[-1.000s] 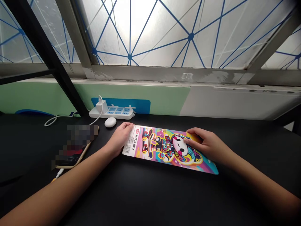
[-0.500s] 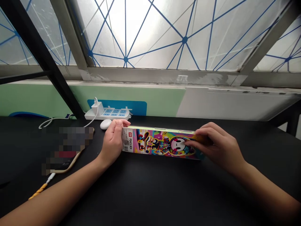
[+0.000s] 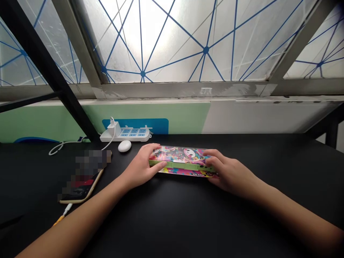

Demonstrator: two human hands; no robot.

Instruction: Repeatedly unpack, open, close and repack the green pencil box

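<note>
A colourful cartoon-printed pencil box (image 3: 182, 159) lies on the black table (image 3: 172, 222), with a lime-green side facing me. Its printed sleeve shows a strip of upside-down label along the lower edge. My left hand (image 3: 142, 166) grips the box's left end, fingers over the top. My right hand (image 3: 225, 172) holds the right end the same way. Both hands hide the box's ends.
Behind the box are a white oval object (image 3: 124, 146) and a white power strip (image 3: 125, 134) with a plugged-in charger. To the left, a pixelated phone (image 3: 80, 179) lies with a cable attached. A black metal strut (image 3: 51, 68) crosses the frosted window behind the table.
The box has turned over from standing on edge, so a different face is up and its green side shows. My hands have moved closer together and the box sits slightly farther left.
</note>
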